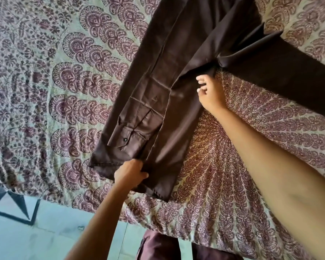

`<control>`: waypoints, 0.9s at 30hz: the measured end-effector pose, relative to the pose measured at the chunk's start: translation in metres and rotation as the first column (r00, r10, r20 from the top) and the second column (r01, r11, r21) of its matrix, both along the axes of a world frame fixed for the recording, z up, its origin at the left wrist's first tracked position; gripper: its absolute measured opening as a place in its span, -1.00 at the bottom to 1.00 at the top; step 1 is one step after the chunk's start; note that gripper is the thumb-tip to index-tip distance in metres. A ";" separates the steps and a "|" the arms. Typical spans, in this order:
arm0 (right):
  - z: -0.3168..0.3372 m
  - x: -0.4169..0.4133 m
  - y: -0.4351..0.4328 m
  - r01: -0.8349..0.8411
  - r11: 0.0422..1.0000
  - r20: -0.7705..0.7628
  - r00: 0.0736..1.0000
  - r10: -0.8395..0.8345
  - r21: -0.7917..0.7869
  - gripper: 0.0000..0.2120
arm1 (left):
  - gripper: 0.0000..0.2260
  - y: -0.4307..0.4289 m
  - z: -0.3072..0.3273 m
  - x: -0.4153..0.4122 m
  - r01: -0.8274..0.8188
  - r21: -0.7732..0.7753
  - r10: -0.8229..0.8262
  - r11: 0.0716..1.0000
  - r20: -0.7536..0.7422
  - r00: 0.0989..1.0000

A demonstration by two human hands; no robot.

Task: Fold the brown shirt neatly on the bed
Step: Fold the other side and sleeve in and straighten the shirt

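**Position.** The brown shirt lies flat on the bed, which is covered by a patterned spread. Tiled floor shows below and left of the left hand's fingers.

**Left hand.** The left hand grips the hem. Its fingers are curled and pressed together, bunching the cloth. Just above these fingers lies a folded-in sleeve, its cuff resting on the shirt body with a dark button showing.

**Right hand.** The right hand is at the shirt's side edge, below the underarm. Its fingers are curled and appear to pinch that edge; the contact itself is partly hidden. Beyond these fingers, up and to the right, the outstretched sleeve runs across the spread.

**Handling.** The fabric looks thin, light and limp, with a slight sheen, so it will likely slide on itself and sag between grip points. It should hold a crease only if smoothed flat. Judged best holds: the hem corner and the side seam near the underarm, pulled taut between the two hands before the side is folded over.

**Count.**
- Shirts: one.
- Sleeves: two, one folded in and one out.
- Buttons in view: one.
- Hands: two.
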State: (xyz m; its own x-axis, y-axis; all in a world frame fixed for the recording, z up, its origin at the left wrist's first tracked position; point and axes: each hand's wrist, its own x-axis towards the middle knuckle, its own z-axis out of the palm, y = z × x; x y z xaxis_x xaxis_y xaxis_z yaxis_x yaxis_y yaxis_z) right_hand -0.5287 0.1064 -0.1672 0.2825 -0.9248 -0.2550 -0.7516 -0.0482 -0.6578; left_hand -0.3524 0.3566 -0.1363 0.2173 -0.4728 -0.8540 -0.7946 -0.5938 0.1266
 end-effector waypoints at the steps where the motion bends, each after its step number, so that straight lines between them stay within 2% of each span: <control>1: 0.001 0.002 -0.001 -0.089 0.993 -0.072 0.994 0.084 -0.081 -0.57 | -0.72 0.000 0.001 0.002 -0.005 -0.005 0.005 1.000 0.004 1.000; 3: 0.004 0.011 -0.008 -0.298 0.943 -0.228 0.938 0.261 -0.149 -0.42 | -0.67 0.000 0.001 0.003 -0.002 -0.020 0.002 1.000 -0.013 1.000; 5: 0.005 0.023 -0.017 -0.447 0.891 -0.358 0.846 0.394 -0.075 -0.30 | -0.62 0.000 0.001 0.002 -0.001 -0.019 0.000 1.000 -0.068 0.998; 7: 0.005 0.032 -0.026 -0.496 0.869 -0.423 0.788 0.447 -0.005 -0.39 | -0.59 0.001 -0.001 0.002 -0.028 -0.008 0.027 1.000 -0.118 0.993; 10: 0.009 0.035 -0.037 -0.405 0.911 -0.464 0.824 0.324 -0.083 -0.79 | -0.58 0.003 -0.003 0.004 -0.027 0.032 0.033 0.999 -0.174 0.984; 11: 0.011 0.035 -0.040 -0.382 0.917 -0.467 0.836 0.289 -0.116 -0.87 | -0.59 0.003 -0.004 0.005 -0.013 0.063 0.024 0.998 -0.174 0.984; 13: 0.017 0.034 -0.043 -0.414 0.900 -0.461 0.830 0.313 -0.134 -0.92 | -0.67 0.001 -0.005 0.010 0.011 0.111 0.004 0.994 -0.134 0.991; 15: 0.019 0.035 -0.042 -0.454 0.882 -0.457 0.815 0.355 -0.125 -0.88 | -0.74 -0.003 -0.005 0.018 0.019 0.130 -0.014 0.991 -0.040 0.999; 18: 0.016 0.040 -0.036 -0.380 0.919 -0.470 0.833 0.291 -0.104 -0.76 | -0.56 -0.008 -0.005 0.023 0.024 0.152 -0.042 0.988 0.115 0.992; 20: 0.010 0.042 -0.030 -0.315 0.947 -0.471 0.845 0.253 -0.058 -0.58 | -0.51 -0.010 -0.002 0.019 0.063 0.167 -0.096 0.984 0.202 0.975; 22: 0.002 0.040 -0.016 -0.282 0.955 -0.455 0.864 0.214 -0.087 -0.41 | -0.52 -0.010 -0.001 0.015 0.103 0.154 -0.140 0.983 0.249 0.958; 24: -0.007 0.033 0.016 -0.234 0.955 -0.373 0.915 0.153 -0.183 -0.37 | -0.55 -0.008 -0.003 0.015 0.095 0.145 -0.128 0.985 0.232 0.964; 27: -0.018 0.014 0.083 -0.201 0.935 -0.310 0.945 0.106 -0.291 -0.42 | -0.54 -0.003 -0.004 0.018 0.037 0.198 -0.055 0.980 0.089 0.995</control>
State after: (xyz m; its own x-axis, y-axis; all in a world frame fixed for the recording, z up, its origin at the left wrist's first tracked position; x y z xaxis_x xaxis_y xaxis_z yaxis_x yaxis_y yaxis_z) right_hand -0.5148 0.1898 -0.1853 0.3863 -0.9210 -0.0494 -0.8710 -0.3467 -0.3481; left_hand -0.3347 0.3534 -0.1407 0.2822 -0.3097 -0.9080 -0.8244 -0.5624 -0.0644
